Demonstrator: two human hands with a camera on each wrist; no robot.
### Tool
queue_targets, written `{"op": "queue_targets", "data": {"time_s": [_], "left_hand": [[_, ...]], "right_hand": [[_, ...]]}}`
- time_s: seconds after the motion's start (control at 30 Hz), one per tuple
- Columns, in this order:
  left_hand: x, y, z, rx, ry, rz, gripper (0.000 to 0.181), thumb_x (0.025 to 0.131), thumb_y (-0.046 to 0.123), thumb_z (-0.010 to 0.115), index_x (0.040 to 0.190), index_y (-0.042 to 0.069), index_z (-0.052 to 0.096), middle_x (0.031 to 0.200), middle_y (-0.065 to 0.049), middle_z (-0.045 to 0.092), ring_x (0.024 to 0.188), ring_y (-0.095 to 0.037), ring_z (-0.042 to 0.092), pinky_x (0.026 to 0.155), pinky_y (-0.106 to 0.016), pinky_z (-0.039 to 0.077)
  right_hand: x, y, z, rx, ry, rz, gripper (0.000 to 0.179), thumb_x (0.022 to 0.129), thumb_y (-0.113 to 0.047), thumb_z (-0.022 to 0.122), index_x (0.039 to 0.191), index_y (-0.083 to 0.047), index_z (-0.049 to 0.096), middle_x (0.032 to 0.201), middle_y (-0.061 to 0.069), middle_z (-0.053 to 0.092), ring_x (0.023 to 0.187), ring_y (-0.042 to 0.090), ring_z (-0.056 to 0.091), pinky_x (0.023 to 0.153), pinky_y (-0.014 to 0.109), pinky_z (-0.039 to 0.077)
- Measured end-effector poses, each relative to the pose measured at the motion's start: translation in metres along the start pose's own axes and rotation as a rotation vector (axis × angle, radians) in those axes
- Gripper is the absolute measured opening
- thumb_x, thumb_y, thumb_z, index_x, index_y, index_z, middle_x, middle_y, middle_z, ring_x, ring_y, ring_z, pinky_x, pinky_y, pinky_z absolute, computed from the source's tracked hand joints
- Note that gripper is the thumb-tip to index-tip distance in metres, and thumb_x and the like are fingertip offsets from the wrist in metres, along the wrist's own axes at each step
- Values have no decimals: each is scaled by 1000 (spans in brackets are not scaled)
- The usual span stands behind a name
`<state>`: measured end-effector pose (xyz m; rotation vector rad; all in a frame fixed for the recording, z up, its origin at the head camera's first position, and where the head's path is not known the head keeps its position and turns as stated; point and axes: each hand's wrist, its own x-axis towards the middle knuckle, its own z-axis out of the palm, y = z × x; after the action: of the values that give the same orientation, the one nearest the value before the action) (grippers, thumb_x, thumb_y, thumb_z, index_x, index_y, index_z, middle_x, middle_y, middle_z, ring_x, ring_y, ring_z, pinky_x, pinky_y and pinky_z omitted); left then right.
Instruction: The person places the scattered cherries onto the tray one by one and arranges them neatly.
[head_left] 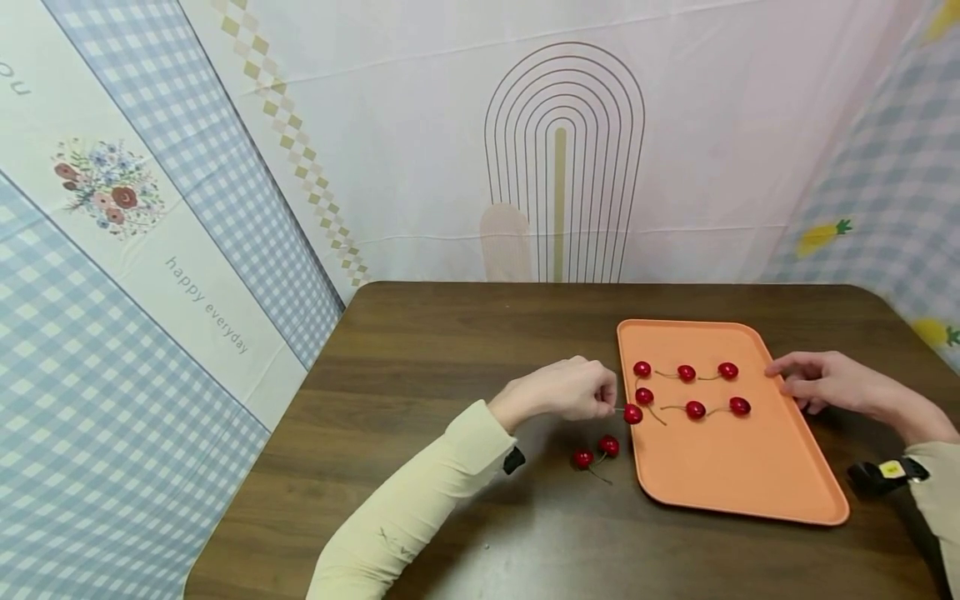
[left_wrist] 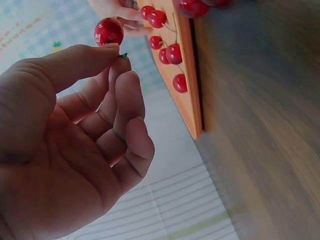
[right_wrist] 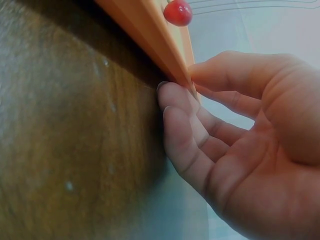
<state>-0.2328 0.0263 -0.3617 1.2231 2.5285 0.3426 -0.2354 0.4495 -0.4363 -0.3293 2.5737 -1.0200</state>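
Observation:
My left hand (head_left: 573,390) pinches a red cherry (left_wrist: 108,31) between thumb and fingertips, near its stem end. In the head view that cherry overlaps the left rim of an orange tray (head_left: 727,467). Several more cherries with thin stems lie on the tray, roughly in two rows, one of them a cherry (head_left: 727,371) toward the right. At the tray's right rim, my right hand (head_left: 843,383) grips the edge, with the thumb on the rim and other fingers lower along its outer side, as the right wrist view shows.
Two cherries (head_left: 609,446) lie close together on the brown wooden table (head_left: 420,350), left of the tray and just in front of my left hand. Behind the table hangs a patterned cloth (head_left: 420,167), and a blue checked one (head_left: 97,375) covers the left side.

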Motion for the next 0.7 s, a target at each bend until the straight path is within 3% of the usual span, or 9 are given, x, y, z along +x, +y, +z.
{"op": "queue_targets", "data": {"time_s": [0.2, 0.43, 0.7], "left_hand": [[24, 17, 2, 27, -5, 29, 11, 95, 22, 61, 84, 21, 64, 82, 12, 61, 69, -2, 54, 61, -15, 43], [43, 29, 7, 39, -13, 32, 13, 94, 20, 60, 82, 22, 63, 78, 12, 60, 65, -1, 50, 58, -14, 40], [80, 47, 17, 41, -82, 22, 28, 94, 17, 58, 67, 20, 54, 63, 10, 50, 54, -3, 39, 51, -16, 31]], "right_hand": [[-1, 0, 0, 0, 8, -11, 36, 100, -17, 55, 127, 6, 50, 86, 3, 62, 72, 14, 61, 64, 30, 55], [-1, -1, 2, 2, 12, -45, 30, 100, -15, 55, 125, 2, 53, 84, 2, 61, 71, 14, 61, 62, 30, 54], [1, -5, 6, -31, 28, 35, 41, 100, -20, 55, 130, 7, 48, 86, 3, 60, 71, 12, 60, 63, 30, 54]]}}
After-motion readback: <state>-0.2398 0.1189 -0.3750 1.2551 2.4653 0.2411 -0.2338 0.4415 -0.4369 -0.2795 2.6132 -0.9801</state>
